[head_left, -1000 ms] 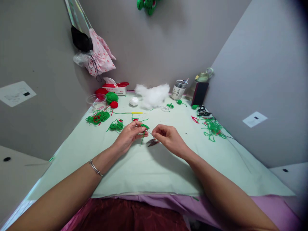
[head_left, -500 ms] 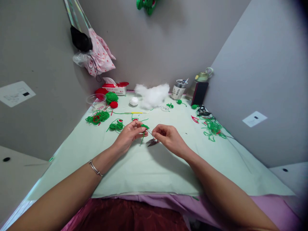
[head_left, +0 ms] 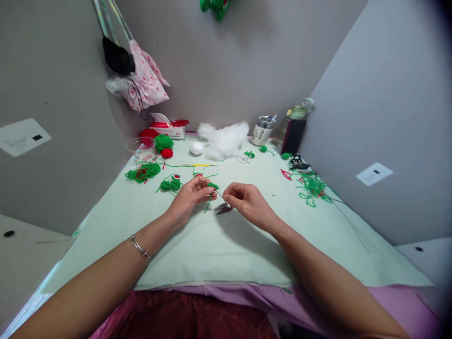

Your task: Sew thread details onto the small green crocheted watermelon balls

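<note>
My left hand (head_left: 192,198) pinches a small green crocheted piece (head_left: 213,186) near the middle of the table, and a green yarn tail hangs below it. To its right, my right hand (head_left: 246,200) is closed with thumb and forefinger on a thin dark strand that runs to the green piece. Dark-bladed scissors (head_left: 223,210) lie on the cloth under and between the hands, their handles partly hidden by my right hand. Just behind my left hand, a small red and white piece (head_left: 198,174) lies near a yellow crochet hook (head_left: 201,165).
Green crocheted pieces (head_left: 170,185) and a green yarn tangle (head_left: 144,172) lie left. White stuffing (head_left: 224,140), a tissue box (head_left: 169,130), a pen tin (head_left: 262,131) and a phone (head_left: 294,137) stand along the back. Green yarn scraps (head_left: 314,187) lie right.
</note>
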The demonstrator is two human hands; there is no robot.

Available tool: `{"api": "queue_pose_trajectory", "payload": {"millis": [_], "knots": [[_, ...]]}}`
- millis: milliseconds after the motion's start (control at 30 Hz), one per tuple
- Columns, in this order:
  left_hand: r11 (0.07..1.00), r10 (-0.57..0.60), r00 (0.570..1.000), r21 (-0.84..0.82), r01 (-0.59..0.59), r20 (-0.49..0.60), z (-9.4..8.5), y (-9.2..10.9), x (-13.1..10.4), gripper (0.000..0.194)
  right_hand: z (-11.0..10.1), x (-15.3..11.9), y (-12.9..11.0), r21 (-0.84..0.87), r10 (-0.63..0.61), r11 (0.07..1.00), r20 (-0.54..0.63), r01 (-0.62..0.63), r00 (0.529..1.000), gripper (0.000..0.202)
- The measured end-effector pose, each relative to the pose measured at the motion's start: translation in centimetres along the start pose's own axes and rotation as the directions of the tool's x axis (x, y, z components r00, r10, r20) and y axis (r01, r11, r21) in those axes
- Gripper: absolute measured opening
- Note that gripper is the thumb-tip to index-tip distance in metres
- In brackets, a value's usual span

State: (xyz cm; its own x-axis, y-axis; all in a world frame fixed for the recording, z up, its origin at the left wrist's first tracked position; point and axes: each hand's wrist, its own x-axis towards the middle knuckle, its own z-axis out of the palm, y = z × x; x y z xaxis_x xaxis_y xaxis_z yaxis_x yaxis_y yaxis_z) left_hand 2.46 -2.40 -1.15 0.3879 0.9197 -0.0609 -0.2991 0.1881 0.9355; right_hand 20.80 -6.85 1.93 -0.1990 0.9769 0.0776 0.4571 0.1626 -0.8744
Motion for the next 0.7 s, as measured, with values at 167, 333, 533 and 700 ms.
{"api": "queue_pose_trajectory", "payload": {"millis": [167, 333, 533, 700], "knots": [[0.996, 0.046, 0.999, 0.08, -0.045, -0.007, 0.01, -0.34, -0.09, 0.025, 0.27, 0.18, 0.0, 0.009, 0.018, 1.0, -0.031, -0.018, 0.999, 0.013], [0.986, 0.098, 0.995, 0.133, -0.097, -0.001, 0.24, -0.47, -0.26, 0.023, 0.47, 0.39, 0.34, 0.04, 0.018, 0.999, -0.049, -0.016, 0.999, 0.013], [0.97, 0.177, 0.984, 0.169, -0.176, 0.008, 0.2, -0.81, -0.09, 0.021, 0.51, 0.56, 0.81, 0.097, 0.022, 0.995, -0.049, -0.017, 0.999, 0.013], [0.966, 0.172, 0.985, 0.191, -0.173, 0.019, 0.07, -0.8, -0.09, 0.021, 0.42, 0.64, 0.84, 0.106, 0.018, 0.994, -0.039, -0.013, 0.999, 0.014]]}}
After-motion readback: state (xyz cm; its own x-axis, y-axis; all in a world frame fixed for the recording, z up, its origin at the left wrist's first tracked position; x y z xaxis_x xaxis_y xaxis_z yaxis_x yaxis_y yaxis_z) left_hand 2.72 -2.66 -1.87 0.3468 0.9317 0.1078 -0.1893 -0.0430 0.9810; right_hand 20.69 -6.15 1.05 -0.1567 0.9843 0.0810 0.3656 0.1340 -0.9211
